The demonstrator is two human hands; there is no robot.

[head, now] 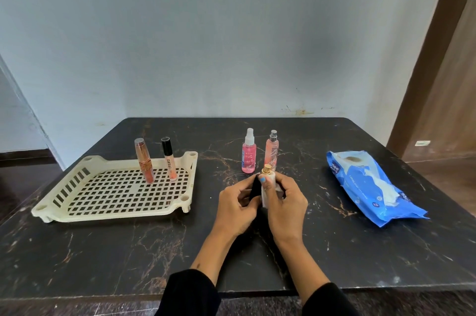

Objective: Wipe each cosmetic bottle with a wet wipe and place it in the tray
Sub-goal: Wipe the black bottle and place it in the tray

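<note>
The small dark bottle with a gold cap (266,171) stands upright, cap up, above the black marbled worktop (103,251). The right hand (284,202) has its grip closed on a white wet wipe (265,193) around the bottle; the left hand (238,203) grips the bottle's dark side. Two pink spray bottles (248,156) stand just behind. Left, a cream perforated plastic tray (77,214) holds two upright lip-gloss tubes (144,161).

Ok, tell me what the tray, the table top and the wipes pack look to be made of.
Tray: cream moulded plastic, matte; its base is a cut-out grid and its walls are slotted.
Table top: black with brown veining and a soft sheen, so polished stone or a marble-look laminate; the picture leaves that open.
Wipes pack: thin blue plastic film, glossy and crinkled, with a white wipe poking out of its opening.
</note>
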